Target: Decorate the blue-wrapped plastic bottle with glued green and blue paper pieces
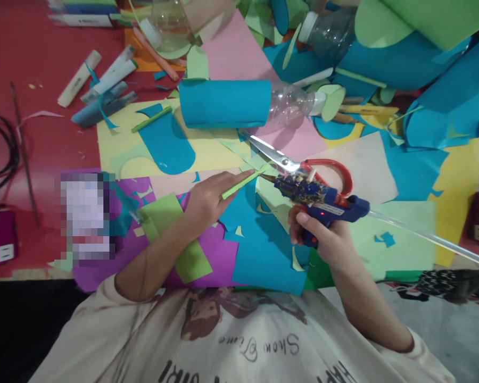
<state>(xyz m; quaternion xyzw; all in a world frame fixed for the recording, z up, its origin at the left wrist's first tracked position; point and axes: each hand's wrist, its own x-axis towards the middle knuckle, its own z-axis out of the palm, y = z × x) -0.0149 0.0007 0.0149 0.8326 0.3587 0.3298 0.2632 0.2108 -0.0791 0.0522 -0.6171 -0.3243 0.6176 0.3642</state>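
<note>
My left hand (211, 194) pinches a narrow light-green paper strip (243, 183) that points up to the right. In my right hand (319, 231) is a dark blue hot glue gun (323, 205), its small red light lit and a long clear glue stick (427, 234) running out of its back. The gun's nozzle is close to the strip's far end; I cannot tell if they touch. Red-handled scissors (279, 155) lie just beyond the gun, blades slightly apart. Behind them a plastic bottle (289, 103) wrapped in blue paper (225, 103) lies on its side.
Coloured paper sheets and scraps cover much of the red table (35, 127). A rounded blue paper piece (165, 138) with a green strip lies left of the bottle. Marker pens (107, 80) are at upper left. Another bottle (331, 34) and blue paper rolls (453, 96) stand farther back.
</note>
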